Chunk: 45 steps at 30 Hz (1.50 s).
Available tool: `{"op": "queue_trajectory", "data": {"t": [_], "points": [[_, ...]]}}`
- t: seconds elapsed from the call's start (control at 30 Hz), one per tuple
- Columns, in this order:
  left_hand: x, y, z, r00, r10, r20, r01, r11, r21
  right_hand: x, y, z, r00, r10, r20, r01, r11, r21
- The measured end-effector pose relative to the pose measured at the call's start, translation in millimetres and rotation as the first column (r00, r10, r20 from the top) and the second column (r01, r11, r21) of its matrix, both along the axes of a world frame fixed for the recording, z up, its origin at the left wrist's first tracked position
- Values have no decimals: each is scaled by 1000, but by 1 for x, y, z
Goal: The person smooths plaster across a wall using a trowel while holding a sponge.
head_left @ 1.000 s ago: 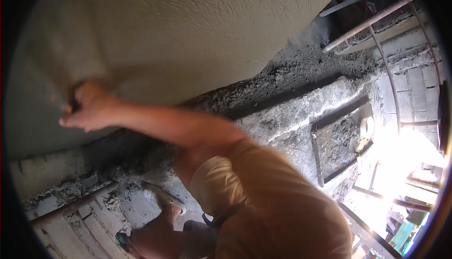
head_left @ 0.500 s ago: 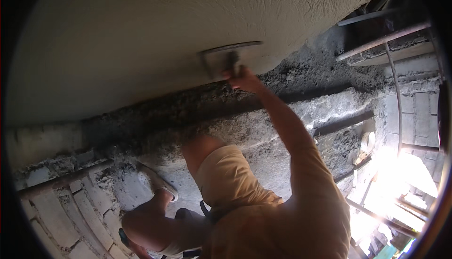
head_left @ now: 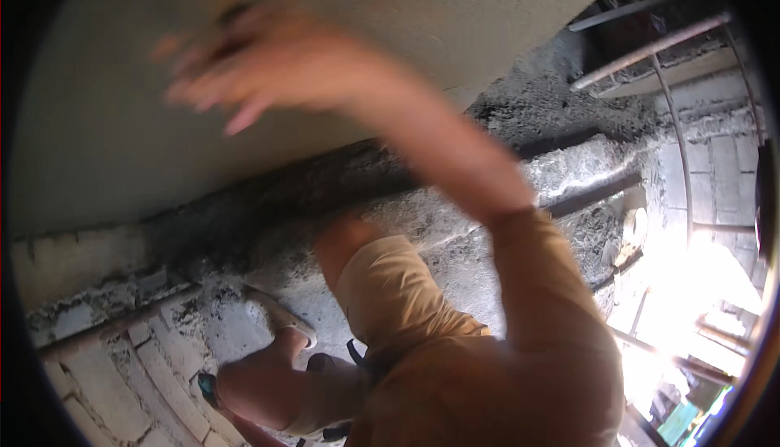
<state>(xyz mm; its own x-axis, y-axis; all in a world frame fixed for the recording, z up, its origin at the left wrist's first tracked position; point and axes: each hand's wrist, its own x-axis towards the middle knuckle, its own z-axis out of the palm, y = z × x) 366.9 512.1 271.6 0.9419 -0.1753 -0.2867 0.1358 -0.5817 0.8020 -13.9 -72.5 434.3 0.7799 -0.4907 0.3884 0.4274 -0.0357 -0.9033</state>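
Observation:
My right hand [head_left: 252,69] is raised across the upper left, in front of a smooth grey-beige plastered surface [head_left: 471,17]. Motion smears the hand and its fingers. A dark handle-like patch [head_left: 236,17] shows at its upper side, matching the plastering trowel it gripped a moment before; the trowel's blade cannot be made out. At the lower left, my left forearm [head_left: 250,432] passes behind my bent knee. A small teal thing [head_left: 208,390] shows beside that knee; my left hand itself is mostly hidden, so its fingers cannot be read.
Below the plaster runs a rough, dark concrete ledge [head_left: 569,171]. Pale brickwork [head_left: 106,382] lies at lower left, with a bar [head_left: 122,321] along it. Metal rails [head_left: 650,53] stand at upper right. Bright light glares at lower right. My foot [head_left: 280,317] rests near the ledge.
My right hand has swept left and up across the plaster, from near its lower edge. The trowel blade, plain before, is no longer distinguishable. The view has shifted slightly.

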Motion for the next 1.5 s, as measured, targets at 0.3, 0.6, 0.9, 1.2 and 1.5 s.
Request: {"op": "queue_trajectory", "data": {"t": [0.3, 0.6, 0.9, 1.2, 1.5], "points": [[-19, 30, 5, 996, 86, 16, -88, 987, 133, 173, 58, -257, 744, -350, -569, 411, 911, -24], [-17, 39, 0, 997, 70, 16, -71, 991, 117, -125, 19, -343, 472, -348, -810, 655, 753, 58], [46, 57, -44, 991, -113, 75, 109, 993, 55, -269, -3, -86, 581, -413, -701, 493, 864, -101], [37, -22, -67, 983, -136, -126, 112, 977, -181, -250, -11, -156, 454, -257, -853, 512, 859, 13], [61, -58, -88, 985, -161, -65, 130, 930, -343, 78, 27, -357, 408, -278, -870, 150, 960, -236]]}}
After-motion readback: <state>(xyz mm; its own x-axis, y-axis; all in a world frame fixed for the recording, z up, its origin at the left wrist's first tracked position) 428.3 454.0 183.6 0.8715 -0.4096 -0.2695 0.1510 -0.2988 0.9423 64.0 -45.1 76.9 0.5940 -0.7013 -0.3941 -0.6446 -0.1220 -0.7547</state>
